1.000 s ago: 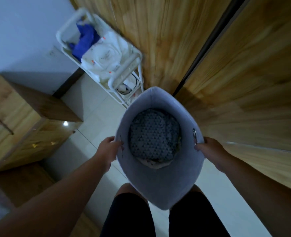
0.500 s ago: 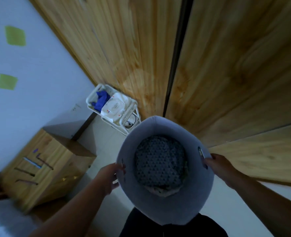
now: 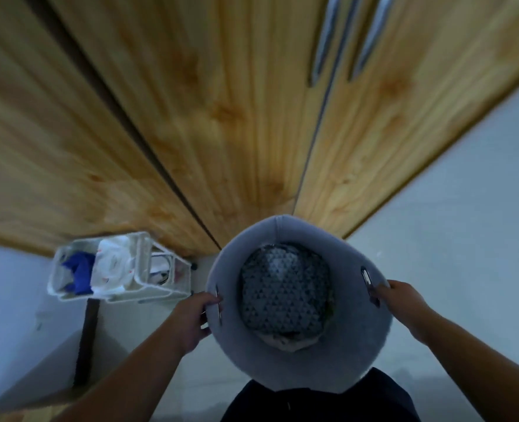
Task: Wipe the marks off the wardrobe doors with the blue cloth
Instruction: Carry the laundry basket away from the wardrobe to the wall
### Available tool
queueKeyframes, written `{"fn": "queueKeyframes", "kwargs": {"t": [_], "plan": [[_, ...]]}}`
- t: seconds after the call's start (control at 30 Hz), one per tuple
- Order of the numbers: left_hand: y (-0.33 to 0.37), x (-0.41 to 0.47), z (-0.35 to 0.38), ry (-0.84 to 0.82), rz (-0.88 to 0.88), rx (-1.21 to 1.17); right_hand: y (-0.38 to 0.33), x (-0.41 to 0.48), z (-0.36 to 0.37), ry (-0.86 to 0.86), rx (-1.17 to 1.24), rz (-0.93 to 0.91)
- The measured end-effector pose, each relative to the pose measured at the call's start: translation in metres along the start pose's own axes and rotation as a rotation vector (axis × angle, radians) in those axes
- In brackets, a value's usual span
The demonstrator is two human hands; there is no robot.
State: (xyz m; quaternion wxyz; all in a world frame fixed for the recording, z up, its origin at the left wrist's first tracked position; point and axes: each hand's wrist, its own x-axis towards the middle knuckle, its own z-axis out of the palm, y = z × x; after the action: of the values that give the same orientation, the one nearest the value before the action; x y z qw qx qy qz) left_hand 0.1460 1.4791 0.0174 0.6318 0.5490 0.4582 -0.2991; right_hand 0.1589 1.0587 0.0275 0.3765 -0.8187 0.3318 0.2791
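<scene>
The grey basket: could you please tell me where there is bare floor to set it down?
Bare floor lies right of the grey basket, bordered by the wardrobe and your right hand. A narrower strip runs between the white cart and your left hand. The cart is crowded with the blue cloth and a wipes pack.

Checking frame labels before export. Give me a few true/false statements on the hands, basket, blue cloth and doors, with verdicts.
1. The left hand and the right hand each grip the rim of the grey basket. True.
2. The blue cloth is held in one hand. False: it lies in the white cart by the wall.
3. The basket is empty. False: patterned fabric lies inside it.
4. Two metal handles sit side by side on the wardrobe doors. True.
5. A hand is pressed against a door. False: neither hand touches the doors.
</scene>
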Motion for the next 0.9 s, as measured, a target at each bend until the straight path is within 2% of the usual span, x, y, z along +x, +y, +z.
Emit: {"fn": "queueKeyframes", "kwargs": {"t": [0.3,0.43,0.63,0.9], "plan": [[0.026,-0.001,0.179,-0.188,-0.001,0.504,0.167,-0.034,-0.06,0.199,0.341,0.291],[0.021,-0.01,0.261,-0.252,0.003,0.688,0.223,-0.047,-0.082,0.253,0.473,0.346],[0.012,-0.019,0.365,-0.346,0.027,0.846,0.276,-0.058,-0.116,0.374,0.595,0.44],[0.016,-0.018,0.465,-0.432,0.089,1.061,0.303,-0.065,-0.143,0.478,0.763,0.589]]}}
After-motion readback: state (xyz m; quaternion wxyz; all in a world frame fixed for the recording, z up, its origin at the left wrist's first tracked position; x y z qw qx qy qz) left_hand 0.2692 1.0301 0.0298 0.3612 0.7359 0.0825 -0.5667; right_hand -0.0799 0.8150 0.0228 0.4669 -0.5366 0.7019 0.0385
